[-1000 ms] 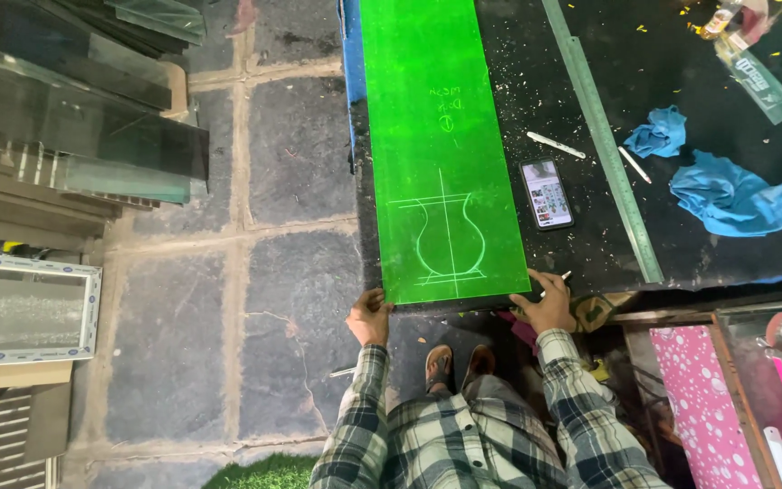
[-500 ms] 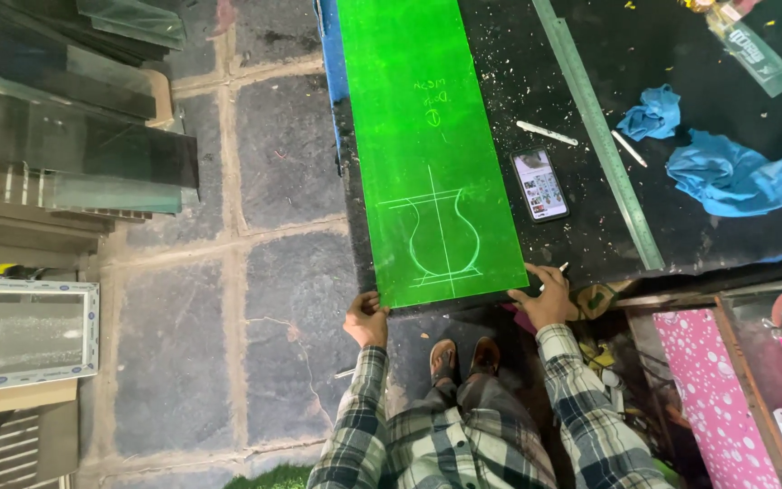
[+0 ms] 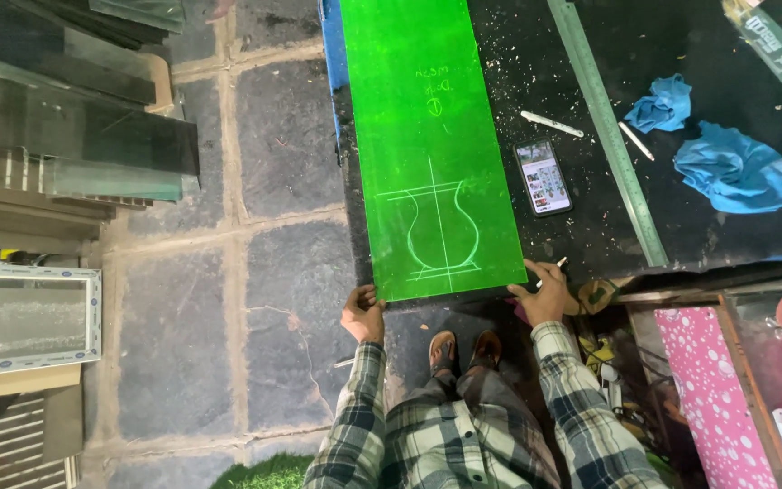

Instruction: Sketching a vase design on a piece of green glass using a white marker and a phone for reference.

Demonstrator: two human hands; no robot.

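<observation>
1. Left hand [image 3: 363, 314] clamped on the near left corner of the green sheet [image 3: 432, 145], fingers curled under its edge, plaid sleeve [image 3: 355, 412] trailing back toward the body.
2. Right hand [image 3: 540, 292] closed over the near right corner of the same sheet, thumb on top, a thin white marker [image 3: 556, 265] pinched among its fingers.
3. Green sheet lying flat and lengthwise along the left side of the black bench [image 3: 590, 208], near end jutting just past the bench edge, far end running out of view at the top.
4. Drawn on the sheet's near half: a pale vase outline [image 3: 442, 228] crossed by a straight vertical line and a horizontal line at its rim; faint handwriting further up.
5. Just right of the sheet, a phone [image 3: 543, 177] with a lit screen, lying apart from it on the bench.
6. Beyond the phone, a white pen [image 3: 551, 124], then a long green straightedge [image 3: 606, 127] slanting across the bench, with a second white pen [image 3: 636, 141] on its far side.
7. Further right, two crumpled blue cloths [image 3: 735, 167], the smaller one above the larger.
8. Below the bench edge, two feet in brown sandals [image 3: 463, 349] on the grey stone floor [image 3: 228, 299].
9. At far left, stacked glass panes [image 3: 74, 136] and a white-framed mirror [image 3: 24, 317]; at lower right, a pink dotted panel [image 3: 712, 389].
</observation>
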